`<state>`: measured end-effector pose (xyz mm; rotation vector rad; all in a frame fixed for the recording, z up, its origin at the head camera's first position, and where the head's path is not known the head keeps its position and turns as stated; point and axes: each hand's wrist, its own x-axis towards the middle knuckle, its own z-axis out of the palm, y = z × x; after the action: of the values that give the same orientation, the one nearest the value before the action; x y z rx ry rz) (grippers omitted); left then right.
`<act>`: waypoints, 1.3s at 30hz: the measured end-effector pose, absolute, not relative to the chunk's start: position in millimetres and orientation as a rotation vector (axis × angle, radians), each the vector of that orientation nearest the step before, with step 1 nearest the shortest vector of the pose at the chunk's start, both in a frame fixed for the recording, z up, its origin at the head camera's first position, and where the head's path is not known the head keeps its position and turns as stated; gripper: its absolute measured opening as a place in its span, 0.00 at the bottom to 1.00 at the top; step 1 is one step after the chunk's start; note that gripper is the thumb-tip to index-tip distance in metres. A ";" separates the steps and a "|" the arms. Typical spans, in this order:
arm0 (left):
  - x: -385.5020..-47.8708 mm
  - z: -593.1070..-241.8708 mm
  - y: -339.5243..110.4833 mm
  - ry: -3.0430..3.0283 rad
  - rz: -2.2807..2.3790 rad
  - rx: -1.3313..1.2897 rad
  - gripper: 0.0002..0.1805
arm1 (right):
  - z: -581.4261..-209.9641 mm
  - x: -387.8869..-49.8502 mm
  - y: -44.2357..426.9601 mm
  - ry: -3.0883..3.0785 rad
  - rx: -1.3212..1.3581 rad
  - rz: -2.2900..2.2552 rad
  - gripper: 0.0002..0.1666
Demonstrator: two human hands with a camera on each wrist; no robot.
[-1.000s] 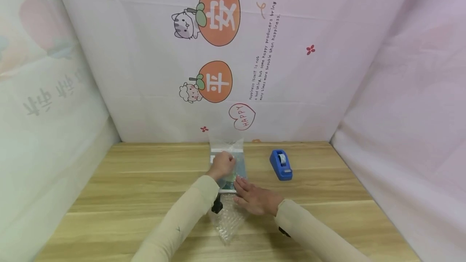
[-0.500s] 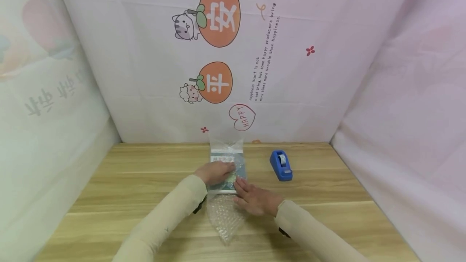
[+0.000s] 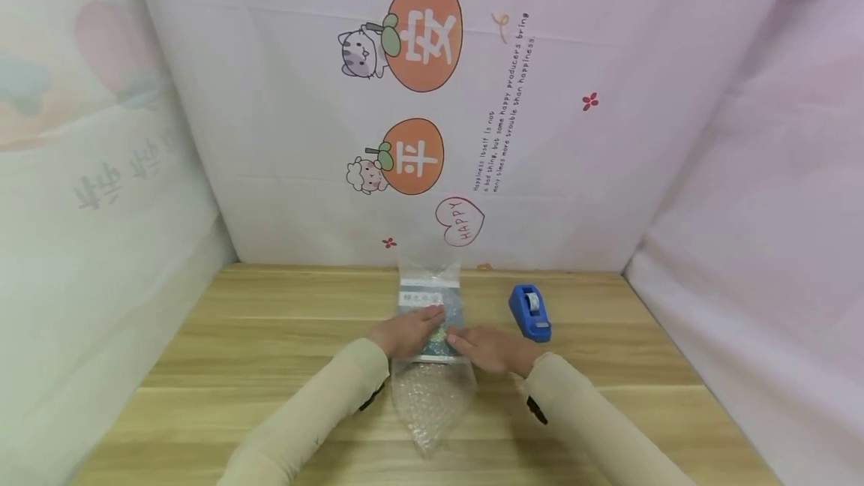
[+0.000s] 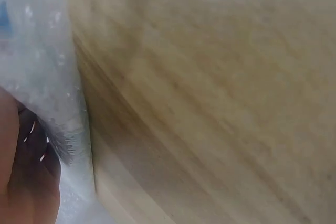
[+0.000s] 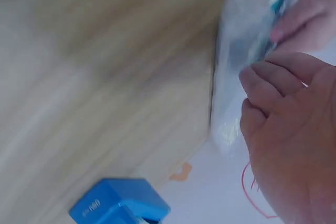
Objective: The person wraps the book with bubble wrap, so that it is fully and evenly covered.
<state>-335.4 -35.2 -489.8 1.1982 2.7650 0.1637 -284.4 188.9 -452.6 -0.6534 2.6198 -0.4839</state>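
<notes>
Two hands (image 3: 410,332) (image 3: 496,349), grip unclenched, clasping nothing, touch clear bubble wrap (image 3: 432,400) over what seems a bluish book (image 3: 454,310)

I'm logging bright, diffuse head-view light; left wrist: bubble wrap (image 4: 44,51) glinting at ten o'clock, tabletop (image 4: 220,77) looking blurred.

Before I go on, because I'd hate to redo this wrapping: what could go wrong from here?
If the right hand leaves for the tape dispenser, which stands apart, the left hand alone might let the bubble wrap lift off the book-like item. The wrap's near end, jutting past the item, could snag a sleeve.
</notes>
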 end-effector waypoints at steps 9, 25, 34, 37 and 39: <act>-335.2 -492.5 -29.6 2.754 0.196 1.215 0.29 | -457.7 -309.8 193.9 2.764 -0.678 -0.358 0.38; -337.7 -499.4 -30.2 2.759 0.225 1.245 0.29 | -499.9 -325.7 190.2 2.810 -0.679 -0.216 0.43; -339.4 -494.9 -39.3 2.732 0.339 1.223 0.29 | -495.8 -330.6 188.1 2.771 -0.674 -0.254 0.43; -332.9 -492.4 -46.2 2.731 0.297 1.238 0.29 | -493.2 -331.5 186.7 2.764 -0.680 -0.255 0.43; -326.6 -490.1 -52.0 2.734 0.231 1.265 0.29 | -491.3 -331.9 186.1 2.764 -0.682 -0.258 0.44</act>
<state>-326.6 -52.0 -490.1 1.2650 2.7344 0.2311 -331.9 186.1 -491.3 -0.6821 2.7643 -0.2575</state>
